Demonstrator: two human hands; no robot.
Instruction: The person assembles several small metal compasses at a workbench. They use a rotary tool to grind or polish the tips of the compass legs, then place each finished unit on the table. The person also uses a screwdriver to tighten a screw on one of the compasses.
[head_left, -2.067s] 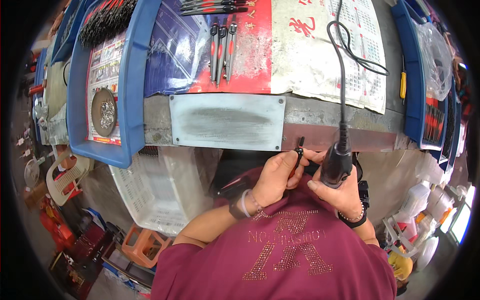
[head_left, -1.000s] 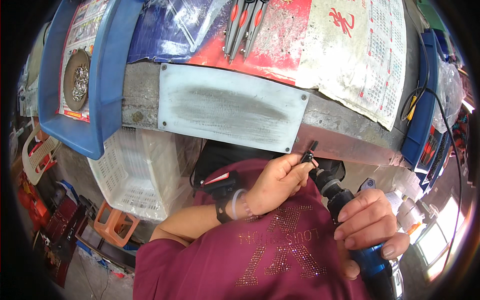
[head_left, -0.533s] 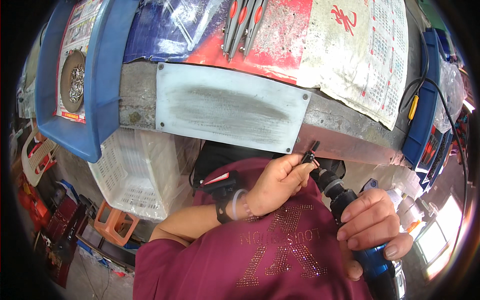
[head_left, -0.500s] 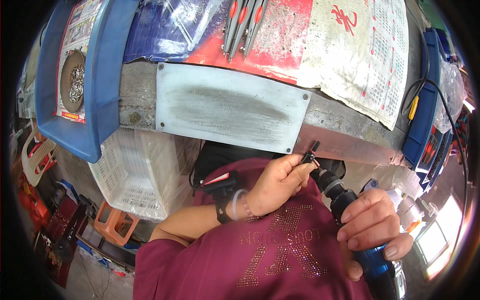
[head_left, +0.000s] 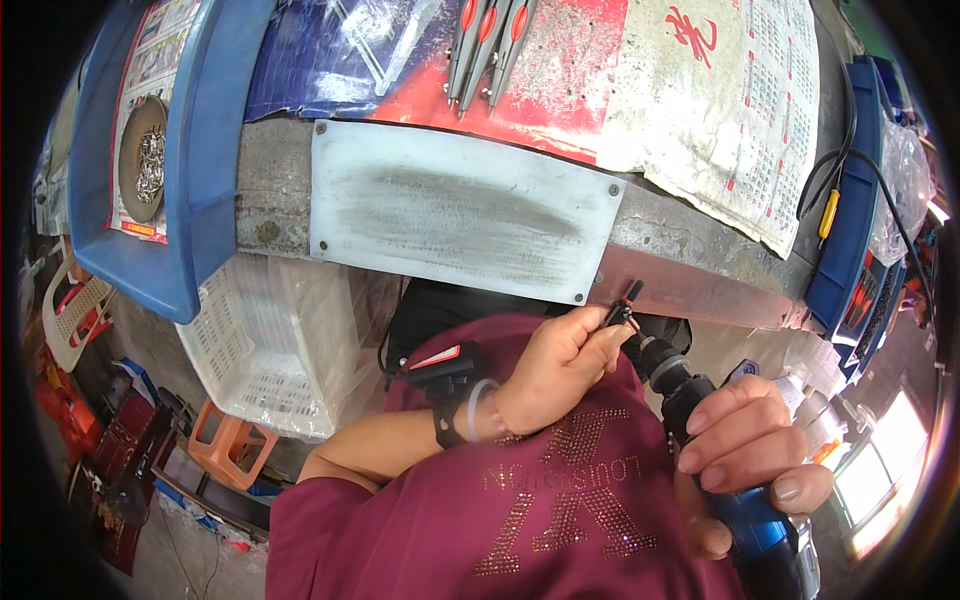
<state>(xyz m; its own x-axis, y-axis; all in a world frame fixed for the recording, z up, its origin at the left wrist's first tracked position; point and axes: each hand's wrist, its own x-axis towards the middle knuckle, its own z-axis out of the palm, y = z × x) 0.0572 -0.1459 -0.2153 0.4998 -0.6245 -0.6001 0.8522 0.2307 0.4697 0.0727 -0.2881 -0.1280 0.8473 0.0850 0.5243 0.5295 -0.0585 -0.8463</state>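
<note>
In the head camera's view, taking its middle as the clock's centre, I see a seated-looking person in a maroon top at a workbench. The left hand (head_left: 560,370), at four o'clock, pinches a small black piece (head_left: 622,314) between thumb and fingers; the piece itself lies near three o'clock, just off the bench edge. The right hand (head_left: 745,440), farther out at four, is wrapped around a power tool (head_left: 688,402), its nose slanting up toward ten and ending right by the piece. Whether the tip touches is too small to tell.

To do this well, I judge, the pinch should be firm, the tool's nose in line with the piece, and the fingertips clear of the tip.

The tool has a ridged metal collar, a black neck and a glossy blue body. At twelve o'clock lies a smooth, pale rectangular plate (head_left: 465,215), smudged grey, with dark dots at its corners; beyond it, slim grey tools (head_left: 485,60) with red ovals. At ten, a blue plastic tray (head_left: 187,190) holds a round dish (head_left: 133,180) of shiny metal bits.
</note>
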